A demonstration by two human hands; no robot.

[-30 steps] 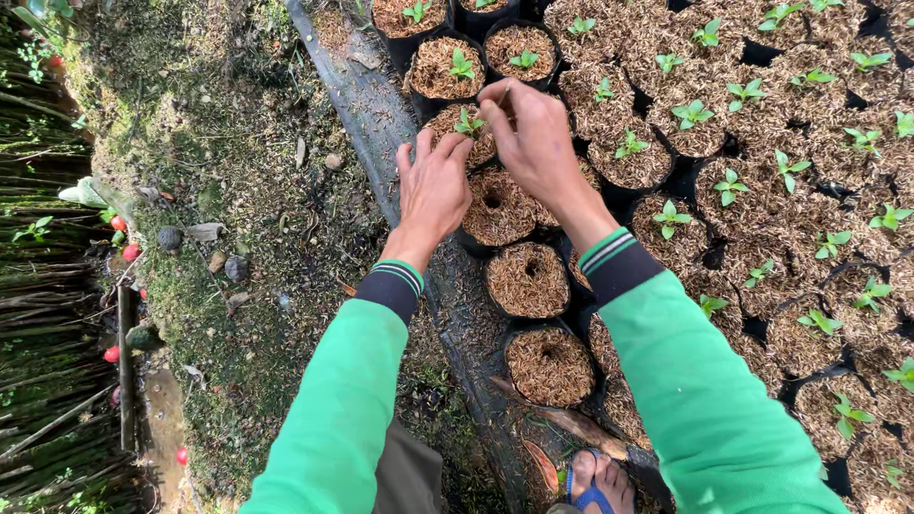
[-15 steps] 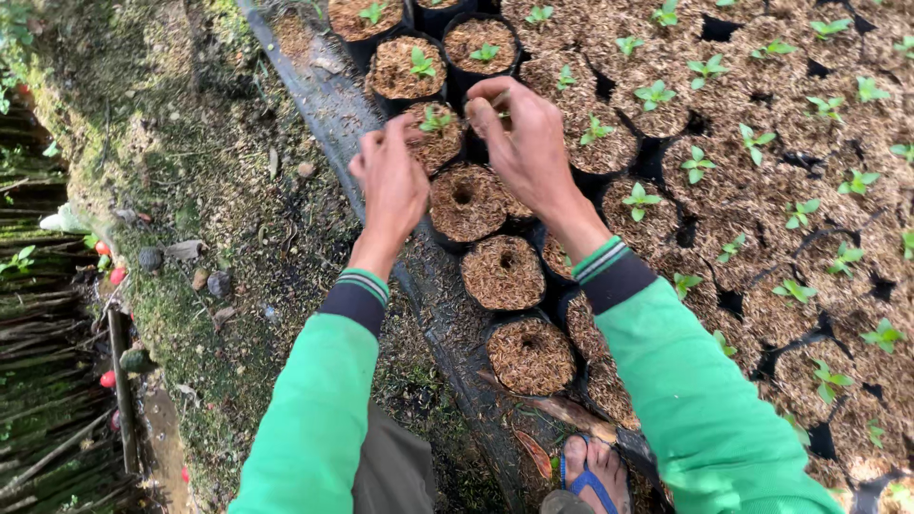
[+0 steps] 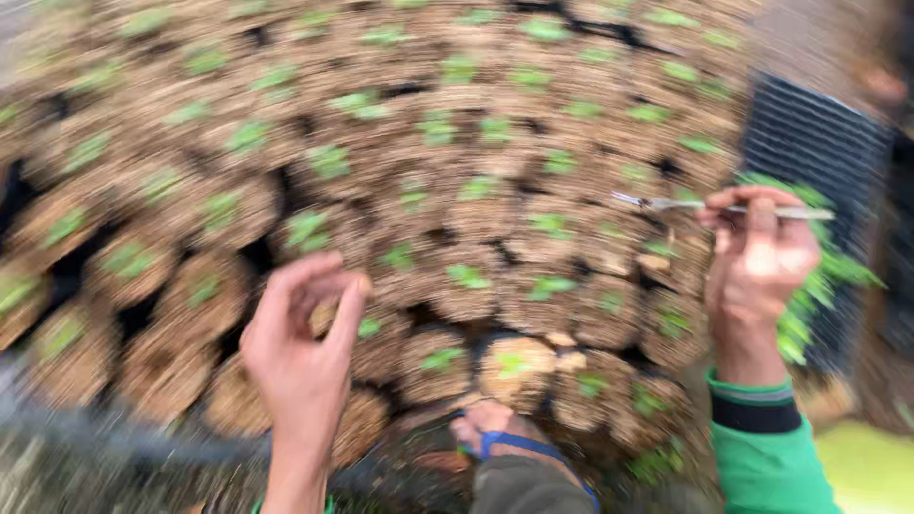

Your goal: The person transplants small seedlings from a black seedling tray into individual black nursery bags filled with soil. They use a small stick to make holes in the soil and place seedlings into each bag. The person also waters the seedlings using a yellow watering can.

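Frame heavily motion-blurred. Right hand (image 3: 759, 249), raised near the right edge of the seedling bed (image 3: 457, 190), pinches a thin metal tool (image 3: 724, 207) between thumb and fingers, the tool lying level and pointing left. Left hand (image 3: 303, 347) hovers over the soil-filled pots (image 3: 433, 357) at the bed's near edge, thumb and fingers curled close; whether they hold anything cannot be told.

view swung right, blurred | right hand (image 3: 757, 252) lifted off pots, holds thin stick (image 3: 724, 206)
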